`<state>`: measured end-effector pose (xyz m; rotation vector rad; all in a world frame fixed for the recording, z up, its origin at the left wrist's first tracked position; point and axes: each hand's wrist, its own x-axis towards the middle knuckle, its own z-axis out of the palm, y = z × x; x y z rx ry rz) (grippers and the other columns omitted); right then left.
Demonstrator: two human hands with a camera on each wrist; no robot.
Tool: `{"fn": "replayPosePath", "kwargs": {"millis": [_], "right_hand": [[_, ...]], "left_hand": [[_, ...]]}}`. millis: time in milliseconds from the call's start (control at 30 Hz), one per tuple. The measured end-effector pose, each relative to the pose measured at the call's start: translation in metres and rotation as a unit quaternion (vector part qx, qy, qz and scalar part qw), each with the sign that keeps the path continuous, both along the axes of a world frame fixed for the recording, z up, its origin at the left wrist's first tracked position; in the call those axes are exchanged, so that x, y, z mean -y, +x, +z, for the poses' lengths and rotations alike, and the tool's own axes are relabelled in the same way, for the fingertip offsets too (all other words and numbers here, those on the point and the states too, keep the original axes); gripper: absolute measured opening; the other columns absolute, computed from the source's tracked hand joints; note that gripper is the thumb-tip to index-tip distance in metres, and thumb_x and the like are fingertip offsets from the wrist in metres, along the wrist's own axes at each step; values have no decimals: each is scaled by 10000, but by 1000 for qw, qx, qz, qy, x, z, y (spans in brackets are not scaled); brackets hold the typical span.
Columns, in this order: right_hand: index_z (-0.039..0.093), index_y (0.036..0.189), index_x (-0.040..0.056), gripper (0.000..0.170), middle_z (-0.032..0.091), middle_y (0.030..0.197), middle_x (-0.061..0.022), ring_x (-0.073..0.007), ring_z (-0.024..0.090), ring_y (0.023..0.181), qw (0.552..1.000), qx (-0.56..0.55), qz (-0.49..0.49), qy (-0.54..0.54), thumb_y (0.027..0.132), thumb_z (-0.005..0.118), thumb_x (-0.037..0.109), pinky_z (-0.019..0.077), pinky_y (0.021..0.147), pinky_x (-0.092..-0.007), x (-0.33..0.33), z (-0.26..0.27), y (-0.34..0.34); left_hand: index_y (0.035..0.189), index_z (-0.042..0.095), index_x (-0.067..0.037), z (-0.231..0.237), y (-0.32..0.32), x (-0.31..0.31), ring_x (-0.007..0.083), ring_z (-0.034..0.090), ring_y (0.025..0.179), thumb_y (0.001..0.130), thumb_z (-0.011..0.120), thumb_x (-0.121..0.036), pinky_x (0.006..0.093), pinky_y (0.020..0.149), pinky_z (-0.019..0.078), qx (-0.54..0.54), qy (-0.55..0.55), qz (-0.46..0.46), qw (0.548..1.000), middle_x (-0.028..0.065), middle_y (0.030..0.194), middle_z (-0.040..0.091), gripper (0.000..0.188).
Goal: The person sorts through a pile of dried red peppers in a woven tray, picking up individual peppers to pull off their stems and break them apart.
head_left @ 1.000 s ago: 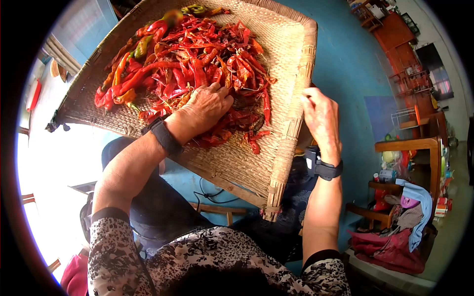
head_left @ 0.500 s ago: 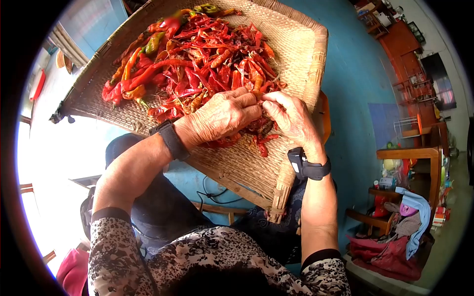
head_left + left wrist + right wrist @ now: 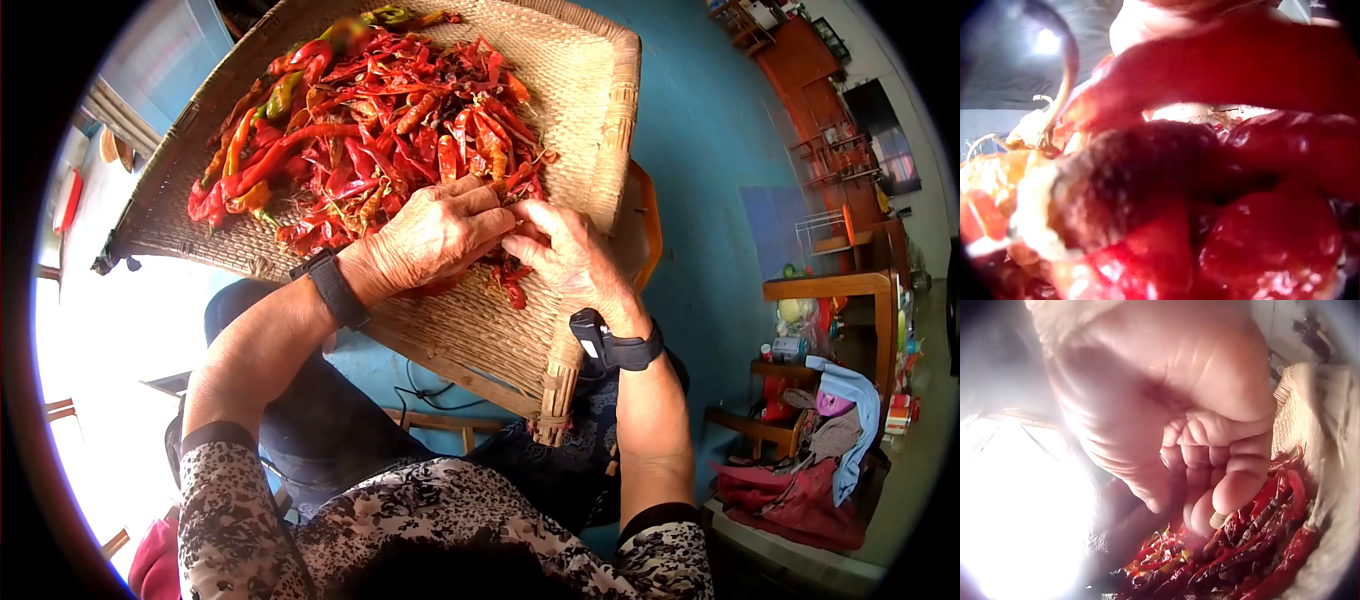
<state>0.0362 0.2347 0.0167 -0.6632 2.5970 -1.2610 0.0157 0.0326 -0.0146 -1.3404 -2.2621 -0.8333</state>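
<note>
Red, partly shrivelled chili peppers [image 3: 405, 115] lie heaped in a woven basket tray [image 3: 585, 60] tilted across the lap. Over the heap's near right edge, my left hand [image 3: 440, 235] curls its fingers down round a chili pepper mostly hidden beneath them. My right hand [image 3: 572, 255] meets it from the right, thumb and fingers pinching at the same pepper; its curled fingers [image 3: 1238, 487] show above the heap in the right wrist view. Close-up chili peppers [image 3: 1272, 244], one with a pale stem end, fill the left wrist view.
An orange-rimmed container [image 3: 652, 225] sits beyond the tray's right side. Several fresher chili peppers [image 3: 240, 175], some orange or green, lie at the tray's left. A wooden chair [image 3: 760, 430] heaped with cloths stands on the right. A black cable [image 3: 425, 392] crosses the blue floor.
My right hand has moved from beyond the tray's right rim inward to my left hand's fingertips. The left hand has shifted slightly right and nearer to me.
</note>
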Motion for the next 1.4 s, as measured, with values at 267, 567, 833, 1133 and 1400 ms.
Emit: {"fn": "replayPosePath", "kwargs": {"millis": [267,567,833,1133,1400], "right_hand": [[633,1028,88,125,632,667,-124,-219,636,579,990,-124,-71,10,910,607,122,470,514,-346,-23,-2,-3],[649,948,53,94,646,867,-148,-349,617,813,844,-391,-288,229,856,631,67,497,707,-426,-93,14,-16],[628,951,-2,110,632,885,-166,-325,628,799,953,-263,-104,109,847,641,34,506,711,-384,-37,5,-12],[577,1106,13,383,607,1022,-189,-390,622,921,973,-212,22,89,736,637,-66,526,758,-434,11,-2,-15],[605,1030,12,253,626,977,-175,-384,620,896,988,-149,43,15,780,634,-13,510,756,-446,13,7,-12]], "left_hand": [[992,610,-37,-5,-1,-8,309,604,819,713,685,0,393,731,526,5,45,-29,999,110,890,608,291],[1023,608,-22,-4,-1,0,301,589,927,633,659,4,393,814,526,39,-66,-35,996,106,970,609,394],[1051,608,-23,-5,1,-2,318,579,996,640,644,21,398,876,514,32,-39,-51,997,124,1045,596,414],[990,616,-39,-1,0,1,327,612,862,763,664,39,397,760,518,96,88,-69,989,115,910,596,245],[969,630,-36,13,-2,5,38,544,853,938,604,-53,217,773,475,554,279,-134,773,-34,904,608,44]]}}
